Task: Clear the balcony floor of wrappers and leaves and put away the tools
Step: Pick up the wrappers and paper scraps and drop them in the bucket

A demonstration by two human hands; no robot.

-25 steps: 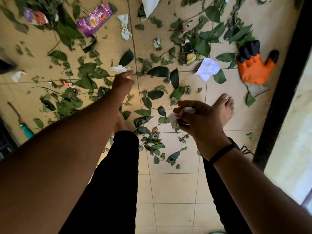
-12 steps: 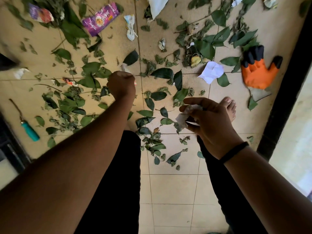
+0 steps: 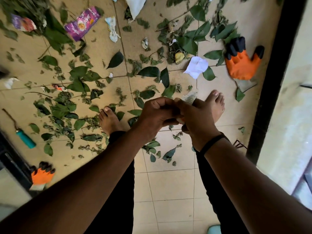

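Beige tiled balcony floor (image 3: 165,183) | green leaves (image 3: 148,71), purple foil wrapper (image 3: 82,22), orange-black gloves (image 3: 241,63) remain | left hand (image 3: 157,115), right hand (image 3: 197,119) both pinching crumpled pale scraps (image 3: 190,98) | early

- both forearms are bare, no sleeves showing anywhere in the shot
- right wrist has a thin black band (image 3: 213,143), could be a hair tie or a slim bracelet, too blurry to call
- black trousers (image 3: 118,191) on both legs, reaching to the ankles
- left foot (image 3: 108,120) and right foot (image 3: 215,105) are bare, no shoes or sandals
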